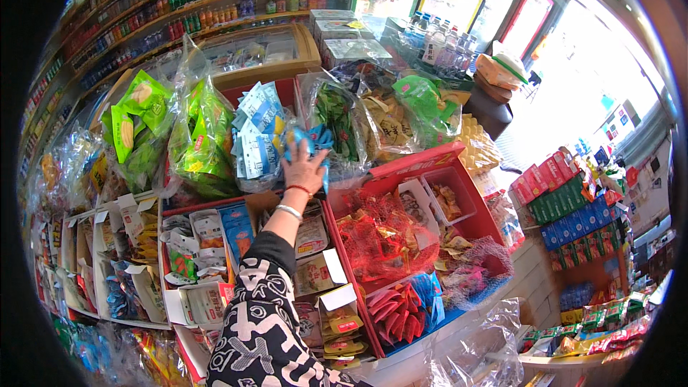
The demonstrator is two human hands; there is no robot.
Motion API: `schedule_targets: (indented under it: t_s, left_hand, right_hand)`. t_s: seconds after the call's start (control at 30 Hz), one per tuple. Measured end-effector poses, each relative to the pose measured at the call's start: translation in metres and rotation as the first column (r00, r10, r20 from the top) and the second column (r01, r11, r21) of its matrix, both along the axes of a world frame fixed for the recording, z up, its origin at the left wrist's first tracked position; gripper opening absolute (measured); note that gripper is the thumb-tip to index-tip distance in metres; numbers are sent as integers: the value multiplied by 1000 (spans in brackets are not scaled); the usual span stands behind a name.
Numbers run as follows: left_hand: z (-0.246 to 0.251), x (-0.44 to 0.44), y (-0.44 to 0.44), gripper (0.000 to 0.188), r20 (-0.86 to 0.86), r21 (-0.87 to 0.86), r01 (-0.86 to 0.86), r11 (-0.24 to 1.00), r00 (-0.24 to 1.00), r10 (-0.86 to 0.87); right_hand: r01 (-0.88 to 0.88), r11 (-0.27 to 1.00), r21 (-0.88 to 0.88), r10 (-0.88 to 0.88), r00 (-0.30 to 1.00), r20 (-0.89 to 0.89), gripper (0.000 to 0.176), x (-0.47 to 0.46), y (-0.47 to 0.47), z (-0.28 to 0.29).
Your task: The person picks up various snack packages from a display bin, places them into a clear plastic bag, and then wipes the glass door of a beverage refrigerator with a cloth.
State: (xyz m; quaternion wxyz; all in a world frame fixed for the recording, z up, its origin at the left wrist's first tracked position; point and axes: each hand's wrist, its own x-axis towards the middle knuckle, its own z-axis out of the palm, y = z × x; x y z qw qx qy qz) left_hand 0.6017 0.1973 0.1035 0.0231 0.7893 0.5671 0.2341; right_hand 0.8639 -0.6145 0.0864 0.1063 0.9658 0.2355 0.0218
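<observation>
My right hand (304, 169), with a red cord and a silver bangle at the wrist, reaches over the snack display. Its spread fingers rest on a blue plastic packet (317, 138) at the right side of a clear bag of blue-and-white snack packets (258, 145); whether they grip it is hidden. Left of it stand clear bags of green snack packets (203, 145). To its right is a clear bag of dark green packets (337, 113). Below the forearm lie cartons of small packets, among them blue ones (236, 228). My left hand is out of view.
A red-edged box (419, 164) at the right holds red mesh bags of snacks (381, 236) and plastic tubs (449, 196). An empty-looking clear plastic bag (478, 349) lies at the lower right. Drink shelves, a chest freezer (258, 51) and bottled water (441, 45) stand behind.
</observation>
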Motion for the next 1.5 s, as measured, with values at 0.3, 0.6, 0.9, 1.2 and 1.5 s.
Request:
schedule_targets:
  t_s: [0.3,0.6,0.9,1.2,1.5]
  left_hand:
    - [-24,-18,-2,31,15,137,211,968,976,-215]
    - [17,-6,-61,23,177,291,318,902,909,-377]
    - [70,38,-203,17,784,-66,746,663,449,-428]
    - [116,117,-413,75,833,-38,990,-137,-44,-552]
    - [102,169,-562,113,937,-12,971,-240,-73,-341]
  right_hand:
    - [-224,868,444,269,962,-40,28,5,54,37]
    - [-168,786,595,338,923,-185,26,15,140,80]
    - [-29,613,790,464,822,-330,26,23,215,140]
    - [141,489,861,573,692,-439,25,22,185,167]
    - [199,458,866,694,529,-489,26,23,94,179]
